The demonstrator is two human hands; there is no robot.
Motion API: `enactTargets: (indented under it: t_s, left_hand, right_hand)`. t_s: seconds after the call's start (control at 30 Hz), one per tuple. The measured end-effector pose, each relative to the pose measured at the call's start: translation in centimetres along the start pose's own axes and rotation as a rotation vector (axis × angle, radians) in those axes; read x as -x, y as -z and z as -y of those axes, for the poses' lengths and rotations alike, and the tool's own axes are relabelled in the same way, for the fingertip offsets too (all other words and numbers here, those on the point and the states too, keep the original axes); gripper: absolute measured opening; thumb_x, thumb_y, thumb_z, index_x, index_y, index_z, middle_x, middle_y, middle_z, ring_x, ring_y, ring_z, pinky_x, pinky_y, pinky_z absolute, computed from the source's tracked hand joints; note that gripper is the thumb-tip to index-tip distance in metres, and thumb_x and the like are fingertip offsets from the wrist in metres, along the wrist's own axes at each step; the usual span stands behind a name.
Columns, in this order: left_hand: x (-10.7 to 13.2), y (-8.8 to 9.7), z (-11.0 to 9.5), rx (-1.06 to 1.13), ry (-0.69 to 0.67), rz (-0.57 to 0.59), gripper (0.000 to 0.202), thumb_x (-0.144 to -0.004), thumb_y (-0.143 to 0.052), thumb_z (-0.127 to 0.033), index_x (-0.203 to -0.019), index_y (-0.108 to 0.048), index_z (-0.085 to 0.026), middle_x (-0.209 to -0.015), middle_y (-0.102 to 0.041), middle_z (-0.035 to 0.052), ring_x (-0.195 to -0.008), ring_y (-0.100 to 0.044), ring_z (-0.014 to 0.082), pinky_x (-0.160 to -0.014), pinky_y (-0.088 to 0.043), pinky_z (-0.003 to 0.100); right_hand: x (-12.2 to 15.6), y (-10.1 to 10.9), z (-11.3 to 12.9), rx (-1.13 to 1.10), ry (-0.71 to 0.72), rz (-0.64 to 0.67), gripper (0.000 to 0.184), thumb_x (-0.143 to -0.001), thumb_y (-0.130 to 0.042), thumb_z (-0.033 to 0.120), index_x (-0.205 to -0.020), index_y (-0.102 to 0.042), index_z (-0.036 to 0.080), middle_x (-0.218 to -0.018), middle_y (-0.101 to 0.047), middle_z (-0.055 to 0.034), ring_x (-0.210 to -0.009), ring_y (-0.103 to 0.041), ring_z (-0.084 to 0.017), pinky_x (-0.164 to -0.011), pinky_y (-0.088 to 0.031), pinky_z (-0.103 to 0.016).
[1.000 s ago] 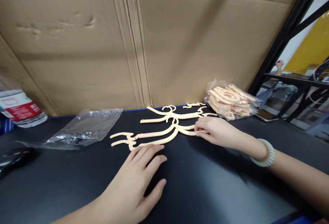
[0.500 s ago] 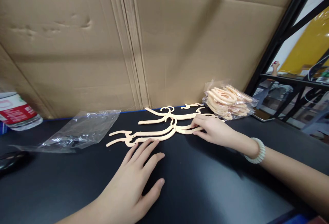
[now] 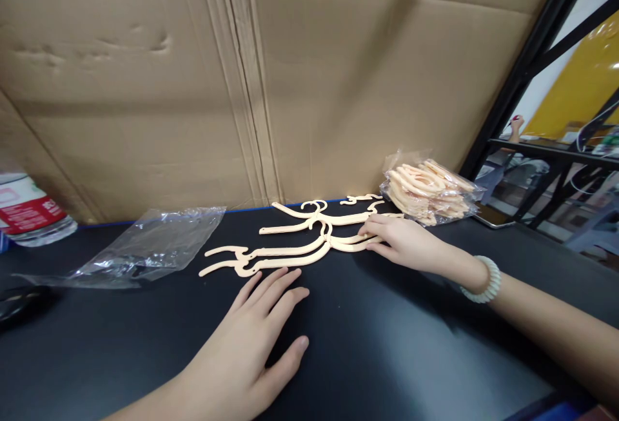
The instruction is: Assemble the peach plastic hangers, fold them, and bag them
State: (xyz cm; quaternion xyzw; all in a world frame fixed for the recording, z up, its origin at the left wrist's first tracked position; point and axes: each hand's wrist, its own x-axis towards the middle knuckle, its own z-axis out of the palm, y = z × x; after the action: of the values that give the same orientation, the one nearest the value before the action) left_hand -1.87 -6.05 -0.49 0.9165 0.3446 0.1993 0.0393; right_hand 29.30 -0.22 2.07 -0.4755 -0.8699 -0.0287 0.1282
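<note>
Cream plastic hanger pieces lie flat near the middle of the dark table (image 3: pixel 387 350), the near set (image 3: pixel 327 240) lying between and just beyond the two hands. Its curved arms fan out from a shared centre, perhaps laid this way so that each part can be seen and reached. The far set (image 3: pixel 345 220) lies close behind, and a small loose piece (image 3: pixel 360 198) rests farther back, by the cardboard (image 3: pixel 387 86).

The right hand (image 3: pixel 403 240), with a beaded bracelet (image 3: pixel 483 279) at its wrist, bends over the right-hand arms of the near set, fingers and thumb drawn close together. That grip touches the pieces; whether it pinches them, I cannot tell. The left hand (image 3: pixel 256 337) is spread palm down with nothing in its grip, its fingertips just beside the near set's lower left arm, perhaps ready to steady it.

The right hand covers the far ends of the near set's right arms, and the overlapping hooks make it hard to count separate hangers. Creases and glare blur the contents of the packed bag (image 3: pixel 430 189). At the left, beyond a crumpled clear bag (image 3: pixel 159 240), the frame cuts off a red-labelled bottle (image 3: pixel 31 215) and a glossy black object (image 3: pixel 22 305).
</note>
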Motion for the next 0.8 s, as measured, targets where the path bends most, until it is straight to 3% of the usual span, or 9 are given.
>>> enactTargets:
  t_s: [0.27, 0.57, 0.8]
  left_hand:
    - [0.0, -0.1, 0.3, 0.031, 0.005, -0.013, 0.045, -0.086, -0.058, -0.028, -0.131, -0.056, -0.028, -0.144, -0.052, 0.0101, -0.132, -0.046, 0.0359, -0.109, -0.035, 0.058]
    - [0.0, -0.3, -0.8, 0.037, 0.069, -0.090, 0.039, -0.086, -0.055, -0.027, -0.124, -0.059, -0.028, -0.140, -0.055, 0.0069, -0.131, -0.047, 0.0317, -0.110, -0.035, 0.054]
    - [0.0, -0.2, -0.7, 0.014, 0.055, -0.077, 0.038, -0.087, -0.054, -0.027, -0.125, -0.058, -0.027, -0.140, -0.055, 0.0082, -0.130, -0.047, 0.0323, -0.109, -0.036, 0.054]
  right_hand:
    - [0.0, 0.3, -0.7, -0.053, 0.005, -0.024, 0.014, -0.089, -0.052, 0.017, -0.096, -0.065, 0.017, -0.096, -0.067, -0.0075, -0.083, -0.064, -0.018, -0.072, -0.049, -0.030]
    - [0.1, 2.5, -4.0, 0.052, -0.150, -0.093, 0.021, -0.089, -0.048, 0.019, -0.085, -0.068, 0.017, -0.076, -0.070, -0.0042, -0.064, -0.061, -0.016, -0.059, -0.043, -0.027]
    - [0.0, 1.8, -5.2, 0.067, -0.180, -0.051, 0.022, -0.088, -0.047, 0.020, -0.086, -0.069, 0.016, -0.076, -0.072, -0.0057, -0.066, -0.063, -0.017, -0.061, -0.044, -0.028]
